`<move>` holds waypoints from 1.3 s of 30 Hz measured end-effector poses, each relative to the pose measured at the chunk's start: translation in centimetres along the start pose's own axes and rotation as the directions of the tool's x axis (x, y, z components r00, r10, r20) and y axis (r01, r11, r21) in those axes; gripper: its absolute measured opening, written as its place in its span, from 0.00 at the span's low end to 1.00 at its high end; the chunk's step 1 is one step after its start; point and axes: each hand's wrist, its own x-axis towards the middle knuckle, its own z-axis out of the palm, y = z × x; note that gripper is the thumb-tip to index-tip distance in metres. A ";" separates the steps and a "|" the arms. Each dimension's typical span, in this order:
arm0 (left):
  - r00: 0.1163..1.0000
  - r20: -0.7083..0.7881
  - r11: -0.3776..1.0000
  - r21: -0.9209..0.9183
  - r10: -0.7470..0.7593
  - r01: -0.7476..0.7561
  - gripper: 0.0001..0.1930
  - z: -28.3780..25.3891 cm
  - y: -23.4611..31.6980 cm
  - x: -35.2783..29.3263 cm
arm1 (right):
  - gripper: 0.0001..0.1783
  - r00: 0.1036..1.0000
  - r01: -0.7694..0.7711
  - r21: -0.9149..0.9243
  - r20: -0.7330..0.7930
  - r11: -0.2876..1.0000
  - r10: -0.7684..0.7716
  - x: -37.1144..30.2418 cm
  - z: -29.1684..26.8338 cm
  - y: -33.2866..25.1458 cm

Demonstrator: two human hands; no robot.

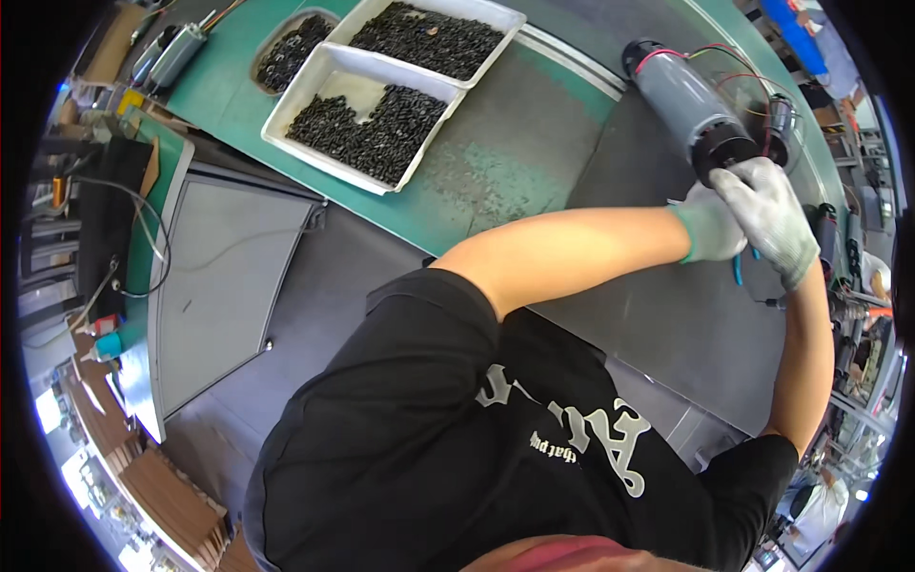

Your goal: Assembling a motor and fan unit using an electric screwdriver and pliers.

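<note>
Both my hands wear pale knitted gloves and meet at the near end of a grey cylindrical motor (688, 100) with black end caps, on the right of the bench. My left hand (715, 225) is closed, and the blue handles of a hand tool (738, 269) stick out below it; the tool's working end is hidden. Overlapping it, my right hand (770, 212) has its fingers bent together against the motor's black end cap (724, 151). What those fingers pinch is hidden. Beside the cap stands a smaller black cylinder (781, 116) with red and dark wires.
Two white trays (270, 133) of small black parts stand on the green bench at the upper left, next to a smaller bin (259, 71) of black rings. A grey panel (229, 276) lies left of my body. More dark cylinders (827, 234) line the right edge.
</note>
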 end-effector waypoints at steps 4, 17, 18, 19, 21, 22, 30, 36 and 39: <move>0.995 -0.093 0.996 -0.089 0.020 -0.029 0.13 0.7 -4.1 -0.4 | 0.09 0.515 -0.847 0.223 0.566 0.482 0.644 2.9 -0.8 0.1; 0.958 0.044 0.813 0.541 -0.282 0.214 0.08 -32.3 -0.1 -12.4 | 0.17 0.516 -0.722 0.612 0.165 0.323 0.840 -1.5 8.7 -11.7; 0.813 -0.139 0.632 0.562 -0.565 0.535 0.10 -35.0 -3.7 -12.3 | 0.17 0.468 -0.709 0.644 0.126 0.287 0.875 -0.4 8.9 -12.9; 0.786 -0.419 0.577 0.533 -0.455 0.618 0.15 -37.0 -8.4 -12.6 | 0.17 0.438 -0.716 0.682 0.278 0.146 0.855 0.7 8.3 -13.6; 0.764 -0.312 0.439 0.670 -0.565 0.598 0.12 -39.6 -12.2 -12.0 | 0.15 0.431 -0.726 0.688 0.457 -0.002 0.778 0.8 8.1 -13.3; 0.760 -0.256 0.436 0.692 -0.597 0.576 0.12 -40.1 -13.4 -11.9 | 0.14 0.459 -0.730 0.684 0.489 0.000 0.742 0.4 8.2 -13.1; 0.862 -0.064 0.491 0.799 -0.502 0.346 0.14 -41.2 -19.7 -14.4 | 0.19 0.508 -0.312 0.944 0.262 -0.109 0.820 -6.8 4.4 -11.1; 0.836 -0.045 0.476 0.804 -0.547 0.355 0.16 -43.0 -20.4 -15.2 | 0.25 -0.493 -0.660 0.649 -0.754 0.378 0.434 -17.2 3.9 -4.5; 0.868 -0.069 0.537 0.761 -0.491 0.365 0.17 -41.7 -19.7 -14.4 | 0.33 -0.336 -0.268 0.937 -0.310 0.225 0.889 -26.5 4.1 -2.8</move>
